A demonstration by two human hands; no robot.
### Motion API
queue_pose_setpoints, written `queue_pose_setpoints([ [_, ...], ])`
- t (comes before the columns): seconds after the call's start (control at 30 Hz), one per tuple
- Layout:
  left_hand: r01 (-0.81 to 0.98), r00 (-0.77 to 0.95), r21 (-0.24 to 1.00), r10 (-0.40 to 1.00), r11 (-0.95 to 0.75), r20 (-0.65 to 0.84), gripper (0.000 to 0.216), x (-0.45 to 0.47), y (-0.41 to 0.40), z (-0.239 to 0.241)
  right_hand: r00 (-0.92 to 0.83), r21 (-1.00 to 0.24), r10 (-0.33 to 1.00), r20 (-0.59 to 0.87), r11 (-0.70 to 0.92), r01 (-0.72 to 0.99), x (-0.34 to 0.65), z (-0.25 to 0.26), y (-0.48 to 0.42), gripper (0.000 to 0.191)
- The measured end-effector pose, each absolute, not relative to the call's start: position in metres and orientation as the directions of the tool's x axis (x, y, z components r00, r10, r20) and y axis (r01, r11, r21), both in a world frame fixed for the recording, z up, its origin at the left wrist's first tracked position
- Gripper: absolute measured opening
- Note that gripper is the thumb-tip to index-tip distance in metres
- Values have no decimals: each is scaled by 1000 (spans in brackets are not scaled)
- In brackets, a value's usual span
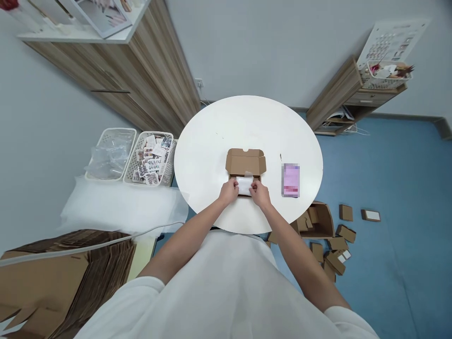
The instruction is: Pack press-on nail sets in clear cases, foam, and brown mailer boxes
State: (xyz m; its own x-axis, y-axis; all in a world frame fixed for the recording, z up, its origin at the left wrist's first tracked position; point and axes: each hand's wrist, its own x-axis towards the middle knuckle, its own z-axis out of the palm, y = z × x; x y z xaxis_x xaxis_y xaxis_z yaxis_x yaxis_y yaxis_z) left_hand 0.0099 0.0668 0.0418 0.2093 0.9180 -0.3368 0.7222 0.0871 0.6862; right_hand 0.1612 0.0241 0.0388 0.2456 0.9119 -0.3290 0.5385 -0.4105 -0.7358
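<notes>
An open brown cardboard box [246, 162] sits on the round white table [247, 122], its lid folded back away from me. A white wrapped packet [244, 185] lies in or just over the box's tray, with a clear flap at its far edge. My left hand [229, 189] pinches the packet's left end, fingers closed. At the right end my right hand [260, 193] pinches it in the same way. What is inside the wrapping cannot be made out. The box's near wall shows just below the packet.
A blurred pink rectangular item [291, 180] lies on the table to the right. White baskets [150, 157] at left hold printed cards and clear bags. White foam sheets [120, 205] and stacked flat cardboard [99, 278] lie nearer me. Several small boxes [338, 243] lie on the floor at right.
</notes>
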Motion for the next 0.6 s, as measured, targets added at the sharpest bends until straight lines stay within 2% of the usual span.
queue_pose_setpoints([
  [0.13, 803, 276, 596, 883, 5, -380, 26, 17, 68, 41, 251, -647, 907, -338, -417, 638, 160, 37, 29, 13],
  [0.33, 805, 340, 591, 859, -55, -383, 39, 19, 64, 37, 198, -492, 905, -376, -376, 785, 156, 36, 33, 23],
  [0.5, 784, 384, 613, 854, -101, -350, 33, 17, 64, 37, 100, -449, 928, -358, -266, 853, 156, 36, 31, 25],
  [0.6, 802, 414, 578, 838, -151, -355, 36, 15, 64, 39, 88, -439, 929, -360, -252, 863, 155, 37, 30, 24],
])
